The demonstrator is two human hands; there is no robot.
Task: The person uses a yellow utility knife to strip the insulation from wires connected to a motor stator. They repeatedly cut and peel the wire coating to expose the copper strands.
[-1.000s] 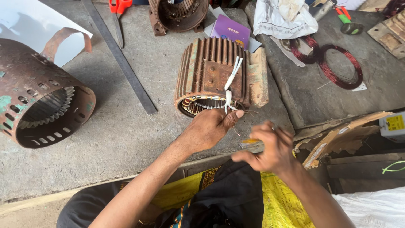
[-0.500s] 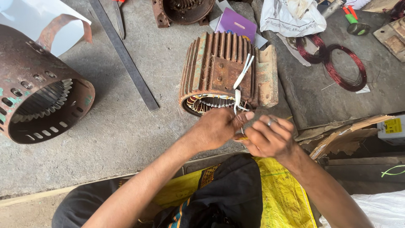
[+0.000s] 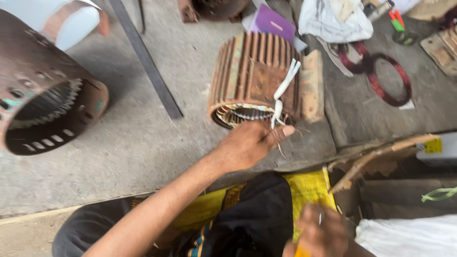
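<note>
Pinching wires at the stator (image 3: pixel 257 78) mouth.
Left hand (image 3: pixel 247 143) nips the thin leads just below the white sleeves (image 3: pixel 285 88), stator lying on its side straight ahead; right hand (image 3: pixel 321 233) sits well back by the lap, curled round something yellow.

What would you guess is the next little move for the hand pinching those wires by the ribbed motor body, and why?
Probably bring the right hand back up to the wire ends. The left hand pinches thin bare wires beside the white sleeved leads at the mouth of the finned motor housing, while the right sits low near the lap, holding something yellow, blurred. The wires look held ready for it.
</note>
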